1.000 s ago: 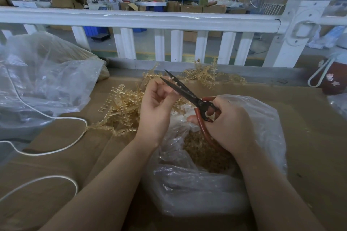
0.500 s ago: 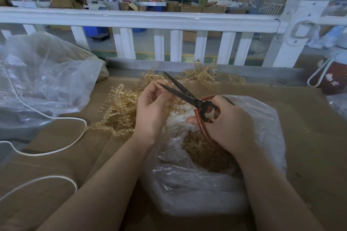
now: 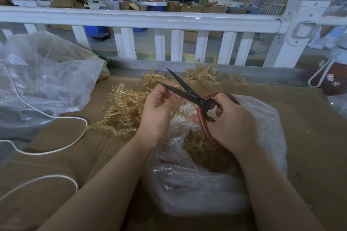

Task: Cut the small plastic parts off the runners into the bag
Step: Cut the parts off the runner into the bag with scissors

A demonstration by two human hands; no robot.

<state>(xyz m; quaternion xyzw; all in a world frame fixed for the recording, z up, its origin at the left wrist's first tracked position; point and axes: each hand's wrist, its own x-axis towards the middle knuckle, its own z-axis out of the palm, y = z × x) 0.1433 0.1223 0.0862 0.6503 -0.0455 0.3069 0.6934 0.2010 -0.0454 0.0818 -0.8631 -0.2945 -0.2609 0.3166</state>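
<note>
A pair of black-bladed scissors with red-coated loop handles (image 3: 189, 93) is gripped by the right hand (image 3: 231, 121), the blades parted and angled up to the left. A translucent amber plastic runner (image 3: 178, 108) is pinched by the left hand (image 3: 159, 110), with the lower blade tip lying at its fingers. Beneath both hands a clear plastic bag (image 3: 202, 185) holding small amber cut parts (image 3: 204, 153) is seen. Left of the left hand, a loose pile of amber runners (image 3: 122, 110) is spread on brown cardboard (image 3: 317, 146).
</note>
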